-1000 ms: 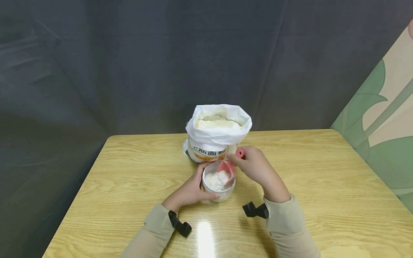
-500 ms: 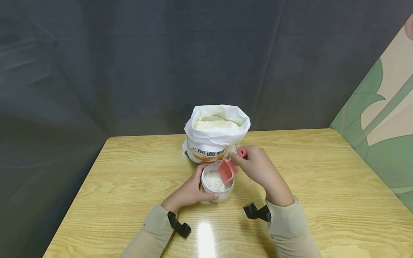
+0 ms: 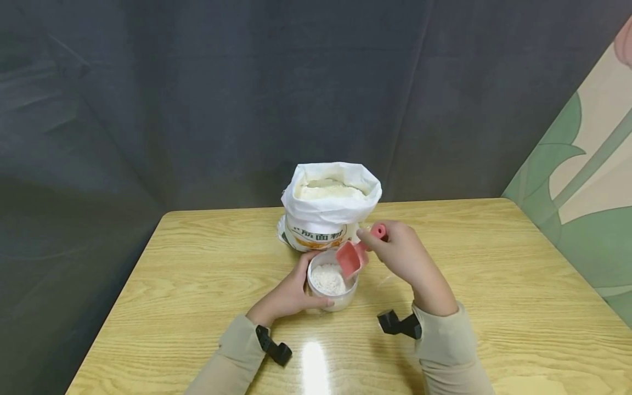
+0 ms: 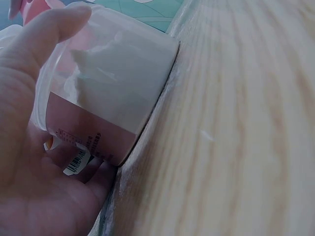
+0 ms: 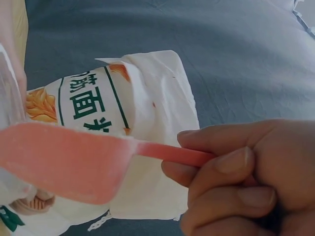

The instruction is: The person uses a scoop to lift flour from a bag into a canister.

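The pink scoop (image 3: 351,260) the right hand (image 3: 399,249) gripped had shifted rightward; the left hand (image 3: 291,293) gripped the plastic jar (image 3: 343,302), best held steady so flour (image 3: 328,279) stayed inside.

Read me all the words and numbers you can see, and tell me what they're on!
"筋面粉" on the white bag; the character before it is too unclear to read.
Small print on the reddish label of the tub: too small and blurred to read.
Barcode beside that label: too small to read.
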Demonstrator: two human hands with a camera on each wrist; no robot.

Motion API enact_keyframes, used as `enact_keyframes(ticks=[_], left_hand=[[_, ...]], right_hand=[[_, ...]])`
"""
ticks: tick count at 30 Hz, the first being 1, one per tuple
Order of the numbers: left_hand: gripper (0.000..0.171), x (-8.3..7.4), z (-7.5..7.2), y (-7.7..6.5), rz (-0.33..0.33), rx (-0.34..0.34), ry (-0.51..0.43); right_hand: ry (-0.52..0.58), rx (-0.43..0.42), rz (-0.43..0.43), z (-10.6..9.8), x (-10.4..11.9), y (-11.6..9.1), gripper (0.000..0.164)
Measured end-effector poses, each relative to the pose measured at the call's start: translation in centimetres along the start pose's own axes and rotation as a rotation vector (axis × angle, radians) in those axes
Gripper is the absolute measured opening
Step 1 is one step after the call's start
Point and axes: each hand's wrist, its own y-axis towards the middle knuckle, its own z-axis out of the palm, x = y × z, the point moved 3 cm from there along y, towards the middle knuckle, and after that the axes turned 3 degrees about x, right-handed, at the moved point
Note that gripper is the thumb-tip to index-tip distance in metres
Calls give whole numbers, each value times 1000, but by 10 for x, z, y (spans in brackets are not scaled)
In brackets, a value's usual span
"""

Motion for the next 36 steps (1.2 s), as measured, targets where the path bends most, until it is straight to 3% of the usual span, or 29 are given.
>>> enact_keyframes(ticks=[12,24,36], left_hand=[[103,2,0,0,5,3,-11],[103,1,1,0,1,17,-15],[103,1,1,1,18,6,-12]], right_hand=[[94,-52,3,-12,-3,-6,37],[331,-141,40,-26,-6,-13,40],[577,-287,-78,-36,-2,-21,38]])
